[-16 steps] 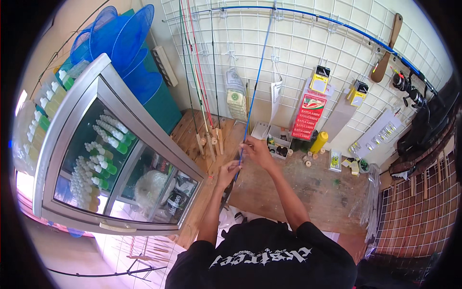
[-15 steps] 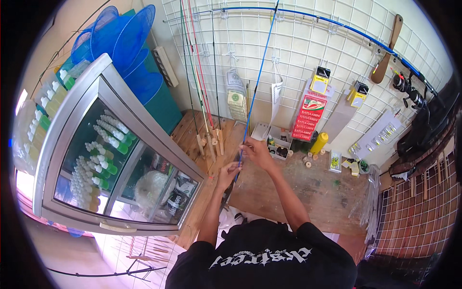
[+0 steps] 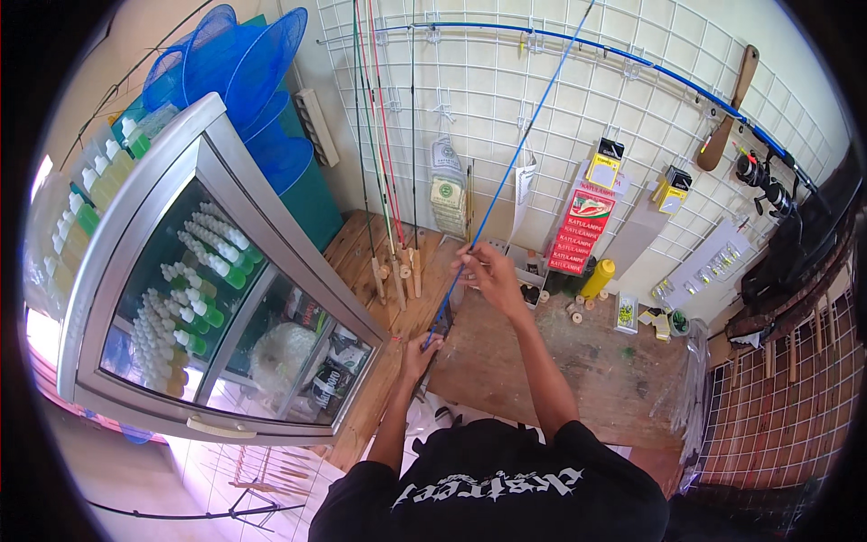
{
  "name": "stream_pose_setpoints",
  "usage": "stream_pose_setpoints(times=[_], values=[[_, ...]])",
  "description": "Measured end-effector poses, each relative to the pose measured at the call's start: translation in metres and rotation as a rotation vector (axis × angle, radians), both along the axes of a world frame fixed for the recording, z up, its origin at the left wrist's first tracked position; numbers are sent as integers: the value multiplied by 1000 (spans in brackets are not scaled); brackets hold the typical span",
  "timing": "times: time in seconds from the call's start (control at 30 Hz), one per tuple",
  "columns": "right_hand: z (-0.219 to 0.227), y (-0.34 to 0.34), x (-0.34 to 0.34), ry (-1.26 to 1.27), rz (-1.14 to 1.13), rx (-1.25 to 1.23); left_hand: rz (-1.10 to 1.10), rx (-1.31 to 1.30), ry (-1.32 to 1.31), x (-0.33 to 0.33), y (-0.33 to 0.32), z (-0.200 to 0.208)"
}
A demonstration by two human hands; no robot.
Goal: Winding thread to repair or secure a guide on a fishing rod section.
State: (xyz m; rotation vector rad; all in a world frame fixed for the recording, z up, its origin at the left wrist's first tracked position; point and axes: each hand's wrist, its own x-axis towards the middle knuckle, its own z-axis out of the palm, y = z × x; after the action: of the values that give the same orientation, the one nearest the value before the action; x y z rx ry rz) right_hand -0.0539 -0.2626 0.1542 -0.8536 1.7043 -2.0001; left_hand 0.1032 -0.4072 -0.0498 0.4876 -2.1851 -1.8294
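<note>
A slim blue fishing rod point(image 3: 508, 172) slants up and to the right from my hands, its upper end reaching the top edge of the view. My left hand point(image 3: 418, 354) is closed round the lower part of the rod. Higher up, my right hand point(image 3: 490, 271) pinches the same rod between thumb and fingers, the other fingers bent loosely. Below my left hand, the rod's lower end is hard to make out.
A glass cabinet point(image 3: 212, 135) with several small bottles stands at left. Several thin rods point(image 3: 397, 217) lean beside it. Ahead, a white wire grid point(image 3: 560, 99) carries packets and another blue rod. A yellow bottle point(image 3: 598, 278) stands on the wooden table point(image 3: 560, 361).
The rod's upper end has tilted to the right. My left hand has moved down and slightly left, widening the gap between my hands. My right hand has shifted slightly right.
</note>
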Motion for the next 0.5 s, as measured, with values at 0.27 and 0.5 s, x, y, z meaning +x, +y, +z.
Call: stream_pose_setpoints(times=[0.27,0.5], values=[[68,43,-11,132,-104,-135,-20,-117,-26,12,19,30],[103,74,-9,204,-222,-216,-138,-188,123,-13,63,50]])
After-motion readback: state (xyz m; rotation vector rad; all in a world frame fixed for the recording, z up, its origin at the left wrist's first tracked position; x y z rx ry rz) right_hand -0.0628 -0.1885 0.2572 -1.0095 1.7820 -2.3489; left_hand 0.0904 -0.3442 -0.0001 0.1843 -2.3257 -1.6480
